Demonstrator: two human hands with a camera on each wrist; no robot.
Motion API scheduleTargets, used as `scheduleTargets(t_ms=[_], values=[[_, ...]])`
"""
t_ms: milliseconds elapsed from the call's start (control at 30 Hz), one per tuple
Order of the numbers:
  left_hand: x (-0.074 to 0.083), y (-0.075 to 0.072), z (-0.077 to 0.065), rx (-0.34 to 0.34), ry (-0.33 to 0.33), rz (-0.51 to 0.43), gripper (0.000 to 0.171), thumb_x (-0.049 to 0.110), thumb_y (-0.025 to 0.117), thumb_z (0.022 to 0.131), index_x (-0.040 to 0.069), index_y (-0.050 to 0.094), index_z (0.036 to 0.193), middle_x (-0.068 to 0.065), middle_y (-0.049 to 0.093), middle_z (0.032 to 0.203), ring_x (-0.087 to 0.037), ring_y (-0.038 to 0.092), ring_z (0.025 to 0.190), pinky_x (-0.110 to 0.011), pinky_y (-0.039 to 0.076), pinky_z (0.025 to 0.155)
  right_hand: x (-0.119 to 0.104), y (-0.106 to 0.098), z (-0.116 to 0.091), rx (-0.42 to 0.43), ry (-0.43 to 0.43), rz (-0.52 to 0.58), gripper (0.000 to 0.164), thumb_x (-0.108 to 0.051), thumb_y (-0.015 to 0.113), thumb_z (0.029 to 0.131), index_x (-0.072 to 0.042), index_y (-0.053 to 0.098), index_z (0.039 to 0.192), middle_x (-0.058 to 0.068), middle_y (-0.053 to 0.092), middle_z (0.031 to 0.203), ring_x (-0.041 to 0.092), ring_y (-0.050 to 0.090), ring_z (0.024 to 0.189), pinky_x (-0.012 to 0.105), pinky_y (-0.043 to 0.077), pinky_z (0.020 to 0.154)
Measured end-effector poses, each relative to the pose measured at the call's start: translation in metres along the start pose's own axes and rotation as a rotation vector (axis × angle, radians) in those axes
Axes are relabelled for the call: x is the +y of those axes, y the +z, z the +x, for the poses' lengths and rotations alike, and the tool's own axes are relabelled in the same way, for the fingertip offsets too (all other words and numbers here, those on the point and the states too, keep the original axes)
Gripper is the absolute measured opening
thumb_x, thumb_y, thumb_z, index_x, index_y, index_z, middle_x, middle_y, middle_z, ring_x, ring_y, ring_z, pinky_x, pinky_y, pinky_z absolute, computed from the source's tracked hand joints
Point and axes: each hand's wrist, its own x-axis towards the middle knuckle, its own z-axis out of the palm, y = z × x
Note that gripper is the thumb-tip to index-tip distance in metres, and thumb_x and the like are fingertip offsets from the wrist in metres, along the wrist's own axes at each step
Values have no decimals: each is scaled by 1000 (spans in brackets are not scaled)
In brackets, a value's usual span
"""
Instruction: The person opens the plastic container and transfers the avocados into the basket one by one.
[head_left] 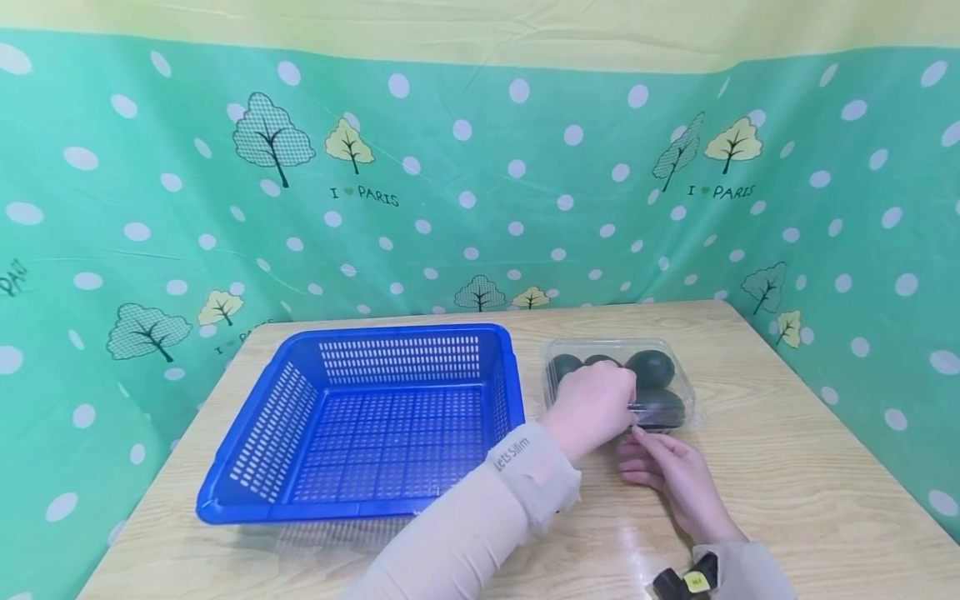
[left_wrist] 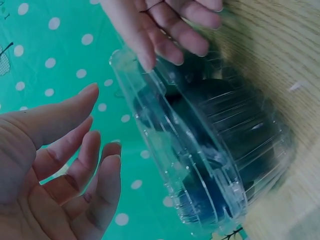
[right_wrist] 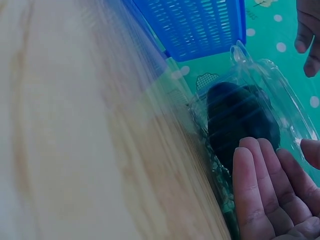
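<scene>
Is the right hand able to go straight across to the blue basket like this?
Probably not: the left arm reaches in between the right hand and the blue basket, so it would likely bump it.

basket (head_left: 390,454): blue; fruits (head_left: 651,368): dark green; cloth (head_left: 540,179): green, white-dotted; table (head_left: 780,475): woodgrain

Left grip (head_left: 596,408) loosely bent, thumb (left_wrist: 62,119) apart from fingers (left_wrist: 106,192); right grip (head_left: 681,479) just beside, fingers nearly straight.
</scene>
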Motion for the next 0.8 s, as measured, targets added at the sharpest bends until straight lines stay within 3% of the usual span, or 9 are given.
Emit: scheduleTargets(t_ms=[133, 333, 800], values=[[2, 4, -1, 17, 4, 46, 13, 37, 79, 83, 28, 70, 84, 11, 66, 86, -6, 63, 76, -27, 53, 60, -1, -3, -1, 3, 5, 15, 24, -28, 56, 102, -8, 69, 102, 0, 76, 88, 14, 72, 75, 31, 61, 72], [4, 13, -2, 48, 31, 130, 12, 32, 73, 88, 29, 74, 99, 8, 68, 91, -11, 66, 80, -30, 55, 60, -1, -7, -2, -9, -1, 39, 22, -28, 57, 101, -11, 70, 99, 1, 76, 89, 14, 72, 76, 32, 61, 73], [9, 26, 1, 22, 50, 274, 16, 27, 67, 92, 34, 74, 104, 7, 69, 97, -13, 67, 86, -33, 57, 66, 1, -22, -2, 27, 14, 97, 19, -31, 59, 100, -20, 72, 93, -1, 77, 87, 12, 73, 75, 31, 61, 73]])
